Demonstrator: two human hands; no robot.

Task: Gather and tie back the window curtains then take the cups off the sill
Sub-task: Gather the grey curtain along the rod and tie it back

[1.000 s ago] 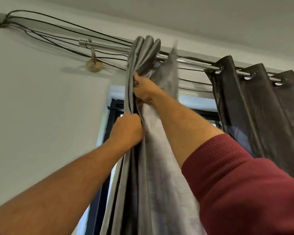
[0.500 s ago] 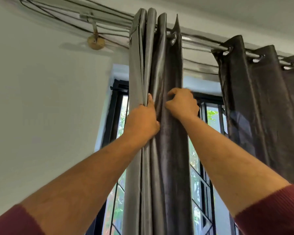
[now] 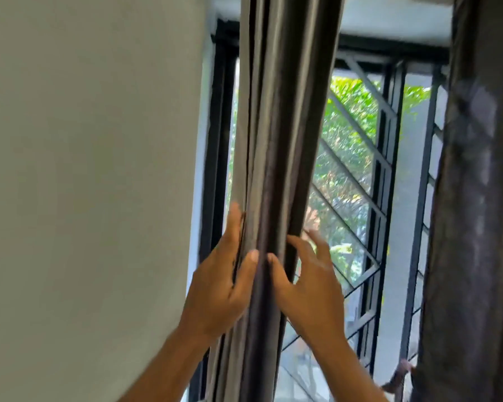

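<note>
Your left hand [image 3: 218, 288] and right hand [image 3: 308, 288] flank the vertical gathered curtain [image 3: 282, 140], fingers [image 3: 251, 258] loosely spread, pressing without clasping.

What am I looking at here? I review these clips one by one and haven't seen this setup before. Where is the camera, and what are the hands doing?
There is no robot: a person wears one camera on the head, so you see their own arms reaching forward. The left hand and right hand press from either side on a bunched grey curtain, fingers loose rather than clenched. Behind it is a barred window with greenery outside. A second, darker curtain hangs at the right. White wall fills the left. No sill or cups show.
</note>
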